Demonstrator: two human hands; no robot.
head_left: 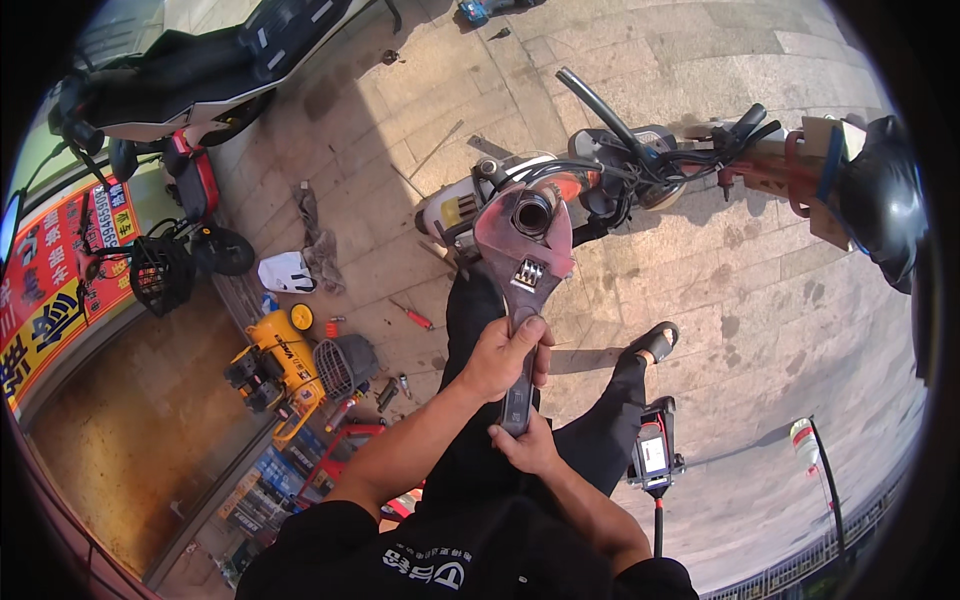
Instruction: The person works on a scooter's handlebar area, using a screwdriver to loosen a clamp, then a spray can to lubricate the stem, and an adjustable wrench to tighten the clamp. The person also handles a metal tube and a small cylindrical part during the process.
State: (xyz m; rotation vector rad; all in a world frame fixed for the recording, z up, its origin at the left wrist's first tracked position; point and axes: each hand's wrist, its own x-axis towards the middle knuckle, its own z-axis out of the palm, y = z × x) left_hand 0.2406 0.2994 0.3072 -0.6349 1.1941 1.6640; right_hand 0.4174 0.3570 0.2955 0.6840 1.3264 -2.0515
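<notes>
A big adjustable wrench (pixel 533 280) with a reddish jaw end stands over the front of a partly stripped scooter (pixel 610 175). Its jaws reach around a round metal tube end (pixel 531 213); whether they press on it I cannot tell. My left hand (pixel 508 355) is wrapped about the middle of the handle, thumb along the top. Lower down, at the handle's end, my right hand (pixel 528 444) grips the same wrench. Loose handlebars (pixel 650 160) with black cables lie across the scooter just beyond the jaws.
On the paving to the left lie a yellow air compressor (pixel 290 360), a red-handled screwdriver (pixel 412 316) and a white glove (pixel 287 272). A black scooter (pixel 190 75) stands at the far left. A phone on a stand (pixel 653 450) is close on my right.
</notes>
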